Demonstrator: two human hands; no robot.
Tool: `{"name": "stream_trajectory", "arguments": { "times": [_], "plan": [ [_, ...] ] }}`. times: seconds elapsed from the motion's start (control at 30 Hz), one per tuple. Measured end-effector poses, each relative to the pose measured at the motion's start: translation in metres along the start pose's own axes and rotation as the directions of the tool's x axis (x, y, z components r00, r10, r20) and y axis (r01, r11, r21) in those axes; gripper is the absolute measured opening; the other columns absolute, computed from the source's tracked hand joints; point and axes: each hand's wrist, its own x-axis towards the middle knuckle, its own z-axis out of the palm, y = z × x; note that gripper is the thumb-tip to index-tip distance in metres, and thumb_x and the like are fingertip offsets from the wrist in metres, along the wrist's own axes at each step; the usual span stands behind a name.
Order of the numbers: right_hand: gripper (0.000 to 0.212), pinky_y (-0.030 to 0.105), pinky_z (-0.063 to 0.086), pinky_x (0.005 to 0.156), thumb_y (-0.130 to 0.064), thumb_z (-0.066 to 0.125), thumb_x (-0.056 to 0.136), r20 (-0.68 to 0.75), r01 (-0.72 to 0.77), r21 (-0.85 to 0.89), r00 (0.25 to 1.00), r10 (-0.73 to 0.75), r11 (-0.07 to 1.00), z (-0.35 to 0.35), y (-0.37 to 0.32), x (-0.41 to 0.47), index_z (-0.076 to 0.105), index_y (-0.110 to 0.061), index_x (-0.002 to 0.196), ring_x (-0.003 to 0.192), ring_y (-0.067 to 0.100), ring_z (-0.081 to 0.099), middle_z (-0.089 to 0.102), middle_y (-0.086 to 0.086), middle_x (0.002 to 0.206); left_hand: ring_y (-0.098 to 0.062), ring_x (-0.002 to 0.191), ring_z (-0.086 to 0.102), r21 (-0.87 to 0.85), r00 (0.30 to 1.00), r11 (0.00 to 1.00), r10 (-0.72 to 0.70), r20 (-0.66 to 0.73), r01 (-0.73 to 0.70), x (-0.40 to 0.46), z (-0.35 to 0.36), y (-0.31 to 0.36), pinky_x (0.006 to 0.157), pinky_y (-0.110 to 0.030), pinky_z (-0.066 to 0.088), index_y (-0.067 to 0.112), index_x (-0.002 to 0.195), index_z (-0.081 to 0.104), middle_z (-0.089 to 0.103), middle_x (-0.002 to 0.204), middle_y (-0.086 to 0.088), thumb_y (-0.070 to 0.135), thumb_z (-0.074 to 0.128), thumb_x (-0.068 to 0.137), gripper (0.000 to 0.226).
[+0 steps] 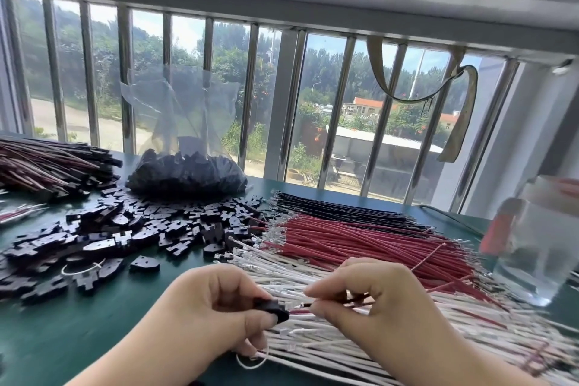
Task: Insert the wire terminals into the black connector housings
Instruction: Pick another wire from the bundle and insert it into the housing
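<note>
My left hand [213,307] pinches a small black connector housing [272,310] just above the green table [94,323]. My right hand [360,294] pinches a few wires [407,293], red and black among them, whose ends meet the housing's right side. Beneath both hands lies a spread of white wires [313,345]. Beyond them lie red wires [360,244] and black wires [338,211]. Loose black housings [131,229] are heaped to the left.
A clear plastic bag [185,172] full of black housings stands at the back. Finished wire assemblies [47,166] pile up at far left. A clear plastic container [539,247] stands at the right. A barred window runs behind the table.
</note>
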Motion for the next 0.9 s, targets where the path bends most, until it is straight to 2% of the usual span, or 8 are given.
{"name": "stream_trajectory", "arguments": {
  "times": [0.17,0.3,0.47,0.67,0.8,0.9],
  "plan": [
    [0.031,0.006,0.046,0.063,-0.022,0.084,0.068,0.024,-0.105,0.082,0.994,0.103,0.991,0.0003,-0.0025,0.0003,0.071,-0.048,0.078,0.068,-0.005,0.064,0.069,-0.023,0.073,-0.025,0.054,0.067,-0.004,1.0,1.0,0.0,-0.017,-0.001,-0.0018,0.0014,0.001,0.054,-0.035,0.059,0.011,0.068,0.073,0.069,0.059,-0.017,0.011,0.08,0.045,0.024],
    [0.029,0.01,0.049,0.065,-0.021,0.085,0.065,0.058,-0.138,0.081,0.989,0.134,0.987,0.0011,-0.0016,0.0026,0.073,-0.046,0.075,0.068,-0.002,0.065,0.069,-0.02,0.073,-0.024,0.056,0.068,0.093,0.998,0.995,0.037,-0.041,-0.034,-0.002,0.0005,-0.0018,0.057,-0.036,0.059,0.013,0.069,0.073,0.07,0.061,-0.015,-0.005,0.08,0.062,0.021],
    [0.017,0.01,0.046,0.063,-0.023,0.08,0.072,0.138,-0.135,0.06,0.982,0.126,0.989,0.0007,-0.0011,0.005,0.076,-0.039,0.074,0.072,-0.001,0.063,0.069,-0.02,0.074,-0.02,0.056,0.069,0.16,0.994,0.984,0.086,-0.067,-0.075,-0.0026,0.0038,-0.0024,0.054,-0.024,0.055,0.021,0.071,0.074,0.07,0.06,-0.013,-0.006,0.077,0.067,0.028],
    [0.013,0.008,0.041,0.057,-0.023,0.079,0.073,0.146,-0.081,0.06,0.987,0.071,0.995,0.0006,-0.0011,0.0064,0.076,-0.036,0.075,0.068,-0.002,0.058,0.064,-0.017,0.075,-0.022,0.056,0.068,0.128,0.996,0.99,0.073,-0.052,-0.066,-0.0043,0.0055,-0.001,0.057,-0.028,0.058,0.018,0.072,0.074,0.07,0.059,-0.015,-0.007,0.077,0.068,0.026],
    [0.013,0.007,0.04,0.058,-0.021,0.078,0.075,0.158,-0.016,0.011,0.987,0.014,1.0,0.0013,-0.0048,0.0048,0.076,-0.034,0.076,0.069,-0.003,0.056,0.06,-0.021,0.071,-0.025,0.057,0.069,0.116,0.997,0.991,0.069,-0.025,-0.065,-0.0061,0.0061,0.0004,0.06,-0.032,0.059,0.019,0.072,0.075,0.07,0.06,-0.016,-0.006,0.077,0.068,0.026],
    [0.015,0.006,0.04,0.061,-0.021,0.076,0.077,0.153,0.062,-0.063,0.987,-0.051,0.996,-0.0038,-0.0067,0.0058,0.074,-0.034,0.083,0.075,-0.001,0.057,0.059,-0.02,0.076,-0.024,0.052,0.067,0.032,0.997,0.997,0.07,-0.041,-0.068,-0.0067,0.0071,0.0046,0.056,-0.033,0.059,0.016,0.072,0.076,0.068,0.057,-0.017,0.006,0.081,0.053,0.022]
  ]
}}
